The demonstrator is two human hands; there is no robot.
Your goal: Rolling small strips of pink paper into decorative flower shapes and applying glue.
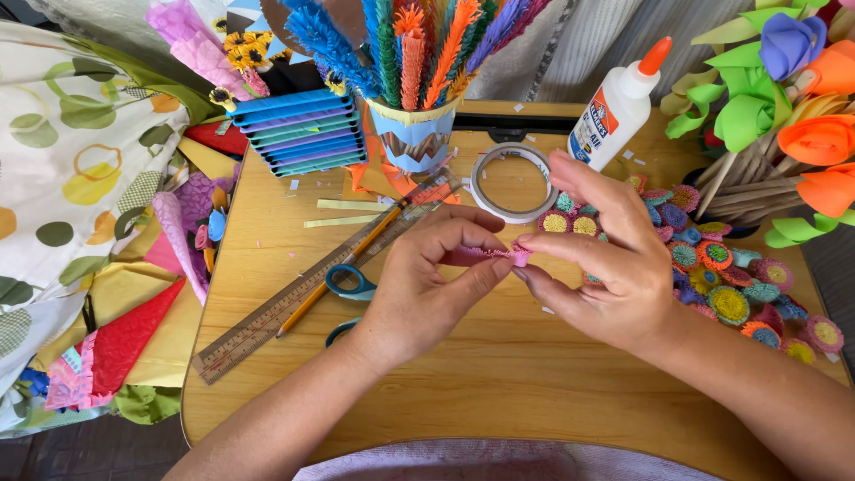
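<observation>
My left hand (427, 281) and my right hand (598, 258) meet over the middle of a small wooden table (499, 383). Between their fingertips they pinch a pink fringed paper strip (494, 255), partly rolled at its right end. My left hand holds the loose strip; my right thumb and fingers grip the rolled end. Just right of my right hand lies a pile of several small rolled paper flowers (712, 267) in many colours.
A ruler (294, 303), an orange pencil (347, 267) and blue-handled scissors (350, 283) lie left of my hands. Behind stand a tape roll (485, 200), a white glue bottle (619, 107), a cup of fringed paper sticks (414, 134), stacked paper (303, 134) and foam flowers (793, 107).
</observation>
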